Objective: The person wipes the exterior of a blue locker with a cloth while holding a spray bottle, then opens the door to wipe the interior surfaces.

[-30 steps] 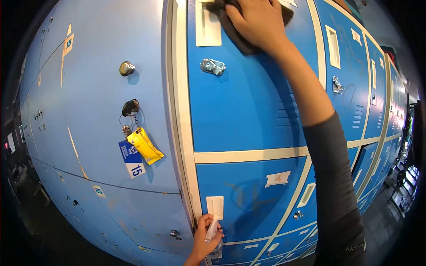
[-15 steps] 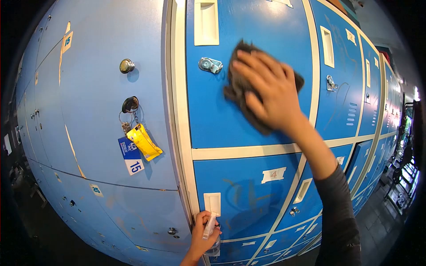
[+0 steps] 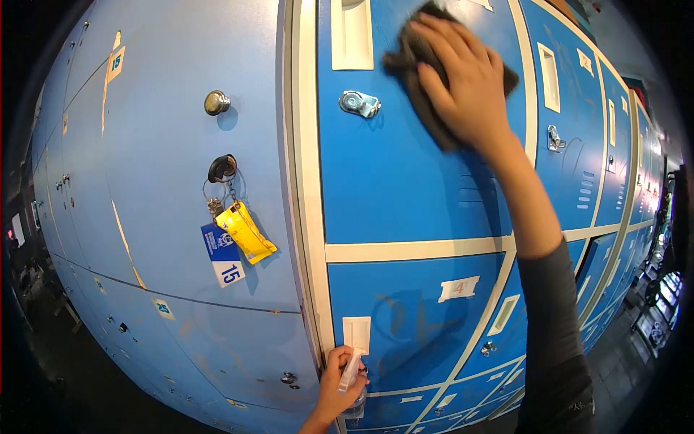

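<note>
A dark grey cloth (image 3: 426, 108) is pressed against the upper blue locker door (image 3: 405, 195) under my right hand (image 3: 470, 83). My fingers spread over the cloth and keep hold of it, to the right of the metal latch (image 3: 359, 104) and the white recessed handle (image 3: 353, 36). Low in the view, my left hand (image 3: 336, 383) is wrapped around a clear spray bottle (image 3: 352, 372) with a translucent trigger head. It is in front of the lower locker door (image 3: 412, 318), just below that door's white handle (image 3: 356, 334).
Paler blue lockers (image 3: 181, 181) with round knobs (image 3: 216, 103) stand on the left. Keys with a yellow pouch (image 3: 246, 231) and a blue-and-white tag (image 3: 224, 253) hang from a lock there. More blue lockers (image 3: 571, 159) run off to the right, beside a dark floor (image 3: 614, 362).
My right hand has slid the cloth upward and a little right across the door. The view has shifted slightly; my left hand still holds the spray bottle low by the lower handle.
</note>
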`<state>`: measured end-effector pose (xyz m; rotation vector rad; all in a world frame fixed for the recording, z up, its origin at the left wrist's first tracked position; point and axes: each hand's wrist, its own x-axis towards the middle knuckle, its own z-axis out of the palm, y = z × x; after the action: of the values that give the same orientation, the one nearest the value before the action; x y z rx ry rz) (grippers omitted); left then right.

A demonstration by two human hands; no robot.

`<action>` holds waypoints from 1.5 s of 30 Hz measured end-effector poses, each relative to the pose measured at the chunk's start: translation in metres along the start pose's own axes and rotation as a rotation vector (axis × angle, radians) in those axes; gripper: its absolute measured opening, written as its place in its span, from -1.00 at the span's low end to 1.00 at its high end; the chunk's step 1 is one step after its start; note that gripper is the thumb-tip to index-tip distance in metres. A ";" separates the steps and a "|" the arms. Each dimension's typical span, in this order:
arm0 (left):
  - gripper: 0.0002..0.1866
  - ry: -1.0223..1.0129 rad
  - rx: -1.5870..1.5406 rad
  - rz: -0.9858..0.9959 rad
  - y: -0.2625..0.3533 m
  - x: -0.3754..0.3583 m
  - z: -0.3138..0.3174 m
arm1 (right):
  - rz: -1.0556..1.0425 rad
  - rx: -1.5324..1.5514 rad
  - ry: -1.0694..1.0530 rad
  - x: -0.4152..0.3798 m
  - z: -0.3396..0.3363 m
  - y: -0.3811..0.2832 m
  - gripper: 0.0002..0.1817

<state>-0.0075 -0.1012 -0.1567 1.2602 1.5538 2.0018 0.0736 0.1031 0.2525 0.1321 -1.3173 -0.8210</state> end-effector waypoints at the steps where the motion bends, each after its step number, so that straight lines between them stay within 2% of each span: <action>1: -0.44 0.000 -0.013 -0.006 -0.001 0.000 0.000 | 0.007 0.005 -0.061 -0.017 -0.014 -0.007 -0.50; 5: -0.44 -0.006 -0.019 -0.015 -0.001 0.000 0.000 | 0.058 0.014 -0.305 -0.083 -0.073 -0.033 -0.41; 7: -0.44 -0.012 -0.018 -0.012 -0.004 0.000 -0.001 | 0.062 0.002 -0.376 -0.090 -0.082 -0.033 -0.39; 11: -0.41 -0.041 -0.012 -0.001 -0.001 0.000 -0.002 | 0.013 0.044 -0.328 -0.057 -0.065 -0.017 -0.39; 16: -0.42 -0.041 -0.020 0.006 -0.003 0.000 -0.002 | -0.109 0.010 -0.089 0.026 0.005 0.018 -0.50; 18: -0.43 -0.041 -0.043 0.002 -0.004 0.000 -0.002 | -0.070 0.132 -0.117 0.066 0.019 0.021 -0.57; 21: -0.37 -0.060 -0.042 -0.028 -0.010 0.000 -0.005 | -0.140 0.178 -0.148 0.106 0.039 0.023 -0.60; 24: -0.37 -0.065 -0.018 -0.039 -0.005 0.000 -0.006 | -0.107 0.194 -0.210 0.114 0.041 0.020 -0.59; 26: -0.38 -0.063 -0.024 -0.023 -0.005 0.001 -0.005 | -0.119 0.183 -0.125 0.101 0.044 0.019 -0.59; 28: -0.38 -0.061 -0.031 -0.021 -0.006 -0.001 -0.005 | -0.107 0.180 -0.088 0.081 0.032 0.011 -0.59; 30: -0.39 -0.060 -0.043 -0.028 -0.009 0.000 -0.005 | -0.052 0.167 -0.153 0.059 0.013 0.004 -0.53; 32: -0.40 -0.062 -0.035 -0.027 -0.006 0.000 -0.004 | -0.111 0.080 -0.114 0.026 0.007 0.007 -0.45; 35: -0.41 -0.057 -0.040 -0.019 -0.007 0.001 -0.003 | -0.065 0.071 -0.155 -0.008 -0.017 -0.008 -0.50; 40: -0.41 -0.074 -0.043 -0.013 -0.007 0.000 -0.005 | -0.108 0.064 -0.188 0.008 -0.011 0.001 -0.48; 42: -0.41 -0.071 -0.030 -0.018 -0.009 0.000 -0.005 | -0.150 0.074 -0.103 0.030 0.011 0.013 -0.48; 43: -0.42 -0.068 -0.037 -0.013 -0.009 0.000 -0.005 | -0.161 0.064 -0.109 0.047 0.017 0.011 -0.42; 44: -0.43 -0.064 -0.046 -0.006 -0.009 0.001 -0.005 | -0.080 0.191 -0.184 0.065 0.017 0.010 -0.47; 45: -0.43 -0.062 -0.054 -0.001 -0.008 0.000 -0.005 | -0.082 0.182 -0.188 0.078 0.027 0.011 -0.46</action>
<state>-0.0136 -0.1010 -0.1642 1.2870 1.4626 1.9713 0.0561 0.0742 0.3289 0.2588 -1.5726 -0.7963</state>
